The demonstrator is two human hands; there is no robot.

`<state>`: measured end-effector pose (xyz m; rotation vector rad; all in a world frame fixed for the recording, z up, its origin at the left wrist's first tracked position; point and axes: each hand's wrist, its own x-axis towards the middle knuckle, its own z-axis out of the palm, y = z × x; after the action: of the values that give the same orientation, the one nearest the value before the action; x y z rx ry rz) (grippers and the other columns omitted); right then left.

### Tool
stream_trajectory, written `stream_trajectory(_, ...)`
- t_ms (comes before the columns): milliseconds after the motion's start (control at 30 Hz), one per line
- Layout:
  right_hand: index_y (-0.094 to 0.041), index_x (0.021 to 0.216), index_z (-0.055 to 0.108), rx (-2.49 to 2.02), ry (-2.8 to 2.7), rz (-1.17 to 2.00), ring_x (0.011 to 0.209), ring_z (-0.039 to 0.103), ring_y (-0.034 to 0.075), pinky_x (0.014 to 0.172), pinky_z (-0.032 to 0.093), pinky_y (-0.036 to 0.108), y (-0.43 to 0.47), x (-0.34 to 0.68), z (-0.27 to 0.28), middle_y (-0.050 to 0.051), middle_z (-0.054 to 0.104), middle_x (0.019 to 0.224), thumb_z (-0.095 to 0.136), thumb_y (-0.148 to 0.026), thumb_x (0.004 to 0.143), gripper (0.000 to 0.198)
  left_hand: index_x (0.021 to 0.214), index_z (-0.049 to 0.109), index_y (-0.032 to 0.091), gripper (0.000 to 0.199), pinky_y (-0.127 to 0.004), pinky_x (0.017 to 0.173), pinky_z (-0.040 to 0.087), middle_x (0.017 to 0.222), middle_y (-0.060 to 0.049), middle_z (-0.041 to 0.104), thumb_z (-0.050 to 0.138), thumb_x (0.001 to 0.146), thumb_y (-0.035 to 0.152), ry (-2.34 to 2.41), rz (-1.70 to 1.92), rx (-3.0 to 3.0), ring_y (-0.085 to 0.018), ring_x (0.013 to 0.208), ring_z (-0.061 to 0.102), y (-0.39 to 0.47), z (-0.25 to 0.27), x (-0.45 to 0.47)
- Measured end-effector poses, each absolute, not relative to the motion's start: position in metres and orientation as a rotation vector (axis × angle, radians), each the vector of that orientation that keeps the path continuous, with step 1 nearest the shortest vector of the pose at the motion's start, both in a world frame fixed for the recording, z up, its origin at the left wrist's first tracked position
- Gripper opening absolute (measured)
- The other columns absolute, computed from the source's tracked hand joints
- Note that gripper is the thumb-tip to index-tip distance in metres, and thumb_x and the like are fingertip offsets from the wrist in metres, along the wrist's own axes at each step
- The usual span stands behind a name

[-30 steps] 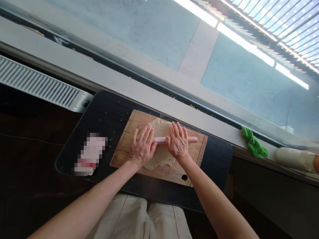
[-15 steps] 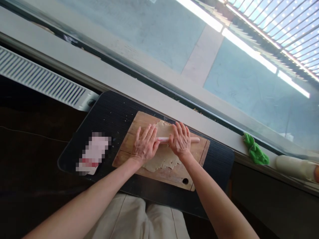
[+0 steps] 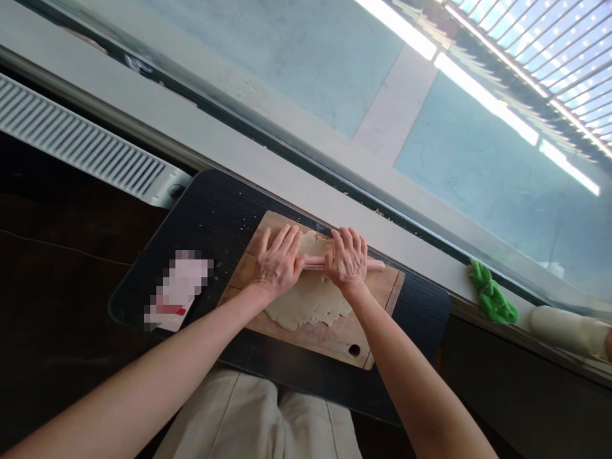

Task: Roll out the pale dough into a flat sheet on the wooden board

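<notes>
A rolling pin (image 3: 314, 262), pale with a pinkish tint, lies across a thin sheet of dough (image 3: 306, 301) with a ragged near edge. Under the dough is a wooden cutting board (image 3: 329, 344) with a round hole near one corner. My left hand (image 3: 280, 261) rests flat over the pin's left part, fingers stretched toward the window. Over its right part lies my right hand (image 3: 346, 258), also flat with fingers extended. The palms hide much of the pin; its right end shows beyond my right hand.
The board lies on a small black table (image 3: 191, 220) against a windowsill (image 3: 287, 182). A blurred-out pinkish item (image 3: 179, 290) is at the table's left. On the sill are a green cloth (image 3: 492, 294) and a whitish bottle (image 3: 564, 326). A radiator (image 3: 86, 143) is at left.
Both hands and the rolling pin have shifted slightly away from me over the dough, toward the window. More of the dough's near part shows. The view has tilted a little.
</notes>
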<state>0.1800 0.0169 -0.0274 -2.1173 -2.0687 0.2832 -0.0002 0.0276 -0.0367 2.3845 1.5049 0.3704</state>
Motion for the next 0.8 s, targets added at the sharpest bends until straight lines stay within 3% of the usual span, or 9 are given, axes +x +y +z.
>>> stream_trajectory(233, -0.01, 0.14, 0.038, -2.273, -1.884, 0.23, 0.138, 0.026, 0.029, 0.112, 0.021, 0.05, 0.07, 0.184, -0.036, 0.016, 0.035, 0.147, 0.035, -0.036, 0.094, 0.053, 0.145, 0.031, 0.008, 0.065, -0.058, 0.114, 0.005, 0.153, -0.016, 0.025, 0.037, 0.091, 0.043, 1.666, 0.346, 2.283, -0.032, 0.143, 0.019, 0.095, -0.035, 0.017)
stream_trajectory(367, -0.011, 0.143, 0.034, -2.207, -1.98, 0.285, 0.143, 0.018, 0.028, 0.113, 0.021, 0.049, -0.029, 0.156, -0.026, 0.015, 0.027, 0.152, 0.033, -0.035, 0.095, 0.054, 0.145, 0.033, 0.013, 0.059, -0.052, 0.118, 0.005, 0.151, -0.011, 0.032, 0.039, 0.091, 0.038, 1.432, 0.334, 2.441, -0.027, 0.143, 0.02, 0.019, -0.032, -0.018)
stream_trajectory(533, -0.01, 0.146, 0.027, -2.112, -2.076, 0.371, 0.144, 0.016, 0.027, 0.113, 0.022, 0.051, -0.136, 0.132, -0.021, 0.014, 0.028, 0.152, 0.038, -0.027, 0.094, 0.056, 0.144, 0.034, 0.016, 0.057, -0.048, 0.118, 0.015, 0.149, -0.01, 0.037, 0.043, 0.09, 0.032, 1.25, 0.285, 2.513, -0.024, 0.141, 0.026, -0.07, -0.027, -0.066)
stream_trajectory(700, -0.009, 0.142, 0.036, -2.162, -2.048, 0.298, 0.144, 0.018, 0.028, 0.114, 0.02, 0.05, -0.072, 0.152, -0.026, 0.016, 0.029, 0.152, 0.038, -0.038, 0.095, 0.056, 0.137, 0.046, 0.011, 0.049, -0.052, 0.117, 0.011, 0.146, -0.014, 0.041, 0.034, 0.094, 0.032, 1.534, 0.335, 2.387, -0.026, 0.14, 0.029, 0.002, -0.025, -0.016)
stream_trajectory(800, -0.009, 0.141, 0.039, -2.24, -1.972, 0.256, 0.143, 0.02, 0.029, 0.114, 0.021, 0.051, -0.056, 0.152, -0.027, 0.016, 0.029, 0.151, 0.036, -0.038, 0.096, 0.054, 0.137, 0.044, 0.007, 0.052, -0.055, 0.116, 0.008, 0.146, -0.016, 0.039, 0.035, 0.094, 0.034, 1.65, 0.419, 2.329, -0.028, 0.14, 0.029, 0.036, -0.029, 0.014)
